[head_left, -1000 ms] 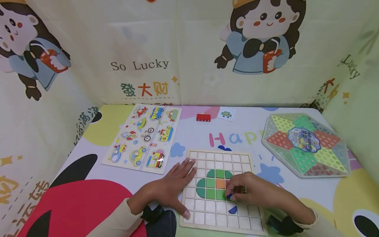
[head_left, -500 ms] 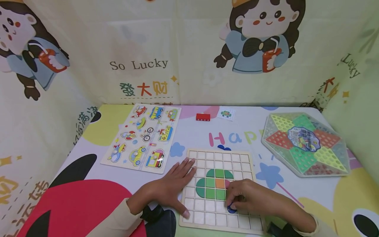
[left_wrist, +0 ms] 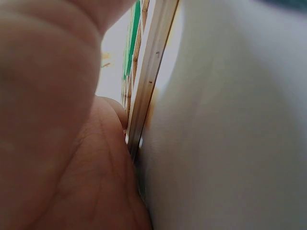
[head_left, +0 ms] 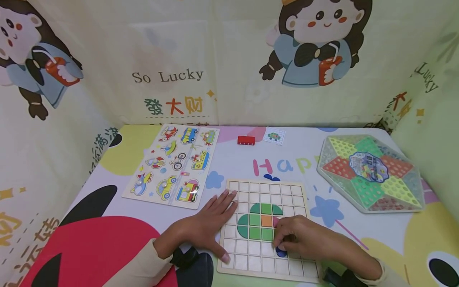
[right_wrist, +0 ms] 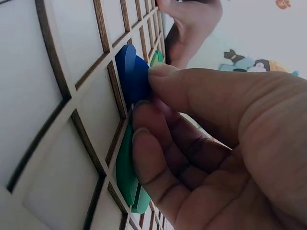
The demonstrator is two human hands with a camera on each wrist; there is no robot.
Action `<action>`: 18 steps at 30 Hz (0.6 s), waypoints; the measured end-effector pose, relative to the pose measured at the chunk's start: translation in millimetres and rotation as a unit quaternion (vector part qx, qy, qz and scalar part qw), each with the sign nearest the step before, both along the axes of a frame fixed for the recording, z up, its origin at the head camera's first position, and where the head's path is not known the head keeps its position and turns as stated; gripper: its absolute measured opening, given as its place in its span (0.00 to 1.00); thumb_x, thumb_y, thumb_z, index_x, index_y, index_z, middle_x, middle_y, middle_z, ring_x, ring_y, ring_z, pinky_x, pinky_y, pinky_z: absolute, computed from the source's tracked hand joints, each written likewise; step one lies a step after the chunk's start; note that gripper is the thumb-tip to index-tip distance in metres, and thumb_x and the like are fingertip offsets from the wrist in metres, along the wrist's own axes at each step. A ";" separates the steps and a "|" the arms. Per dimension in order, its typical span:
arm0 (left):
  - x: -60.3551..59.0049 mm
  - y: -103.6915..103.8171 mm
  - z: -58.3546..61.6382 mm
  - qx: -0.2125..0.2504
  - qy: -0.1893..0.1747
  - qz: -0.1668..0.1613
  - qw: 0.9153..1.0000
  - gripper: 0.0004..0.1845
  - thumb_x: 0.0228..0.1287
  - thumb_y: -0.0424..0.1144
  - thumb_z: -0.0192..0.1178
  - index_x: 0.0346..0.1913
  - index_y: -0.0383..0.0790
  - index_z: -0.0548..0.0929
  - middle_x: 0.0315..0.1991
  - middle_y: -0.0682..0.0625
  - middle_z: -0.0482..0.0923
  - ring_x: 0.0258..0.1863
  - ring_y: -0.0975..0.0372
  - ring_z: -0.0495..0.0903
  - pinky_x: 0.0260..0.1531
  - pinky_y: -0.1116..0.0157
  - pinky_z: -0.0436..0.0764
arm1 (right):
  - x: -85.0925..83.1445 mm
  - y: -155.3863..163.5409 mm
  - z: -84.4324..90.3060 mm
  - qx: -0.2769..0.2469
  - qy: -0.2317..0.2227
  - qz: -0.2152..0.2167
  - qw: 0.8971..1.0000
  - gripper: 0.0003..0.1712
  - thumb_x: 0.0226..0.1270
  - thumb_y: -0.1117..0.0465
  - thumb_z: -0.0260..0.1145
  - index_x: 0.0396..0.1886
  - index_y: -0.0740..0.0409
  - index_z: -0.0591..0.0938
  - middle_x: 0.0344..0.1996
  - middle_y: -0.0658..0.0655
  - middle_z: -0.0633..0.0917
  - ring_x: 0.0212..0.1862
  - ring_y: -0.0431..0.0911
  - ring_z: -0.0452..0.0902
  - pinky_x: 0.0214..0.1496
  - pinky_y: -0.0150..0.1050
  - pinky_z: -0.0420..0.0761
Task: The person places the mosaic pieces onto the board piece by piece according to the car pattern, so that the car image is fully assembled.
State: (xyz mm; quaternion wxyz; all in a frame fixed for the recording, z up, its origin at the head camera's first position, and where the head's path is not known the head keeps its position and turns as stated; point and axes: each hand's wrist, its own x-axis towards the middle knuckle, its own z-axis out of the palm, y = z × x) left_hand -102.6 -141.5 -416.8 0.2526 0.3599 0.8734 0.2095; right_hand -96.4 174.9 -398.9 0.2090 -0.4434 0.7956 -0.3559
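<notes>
My left hand (head_left: 209, 221) lies with spread fingers across the left edge of a wooden grid board (head_left: 244, 269). With thumb and fingertips, my right hand (head_left: 305, 237) pinches a small blue piece (right_wrist: 140, 79) low over the board's lower right squares. A second blue piece (right_wrist: 126, 67) overlaps it in the right wrist view. Green square tiles (head_left: 255, 234), rounded teal pieces (head_left: 242, 226), an orange square (head_left: 266, 221) and a pink piece (head_left: 275, 222) sit in the grid. The right hand covers some squares to their right.
Dark blue pieces (head_left: 271, 177) lie just beyond the board's far edge. A vehicle peg puzzle (head_left: 190, 171) is at left, a hexagonal game box (head_left: 369, 173) at right. At the back are a red block (head_left: 246, 140) and a small pattern card (head_left: 274, 136).
My right hand has moved slightly toward the board's near edge, bringing its blue piece over the other one. The pink piece shows more now. The left hand stays in place.
</notes>
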 end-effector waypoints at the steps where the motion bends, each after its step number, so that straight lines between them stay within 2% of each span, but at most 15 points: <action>1: 0.1 0.2 0.4 0.000 -0.001 0.000 1.000 0.67 0.43 0.71 0.68 0.79 0.45 0.41 0.78 0.54 0.24 0.73 0.60 0.20 0.70 0.52 0.29 | -0.1 0.3 0.3 -0.002 0.001 0.000 1.000 0.09 0.64 0.65 0.69 0.36 0.44 0.87 0.36 0.36 0.80 0.42 0.34 0.75 0.42 0.33 0.79; 12: 0.2 1.2 2.3 -0.005 0.002 0.001 1.000 0.67 0.43 0.69 0.68 0.79 0.44 0.41 0.78 0.53 0.25 0.73 0.60 0.19 0.70 0.52 0.29 | 1.8 1.3 5.3 -0.018 -0.003 -0.010 1.000 0.09 0.65 0.66 0.68 0.38 0.47 0.86 0.36 0.39 0.82 0.38 0.33 0.75 0.36 0.31 0.79; 18: 0.6 0.8 2.3 -0.005 0.002 0.002 1.000 0.67 0.43 0.70 0.68 0.79 0.45 0.41 0.78 0.53 0.25 0.73 0.60 0.19 0.70 0.52 0.29 | 0.6 0.5 7.4 -0.011 -0.013 -0.015 1.000 0.08 0.66 0.64 0.68 0.39 0.45 0.87 0.37 0.38 0.82 0.39 0.34 0.75 0.39 0.32 0.79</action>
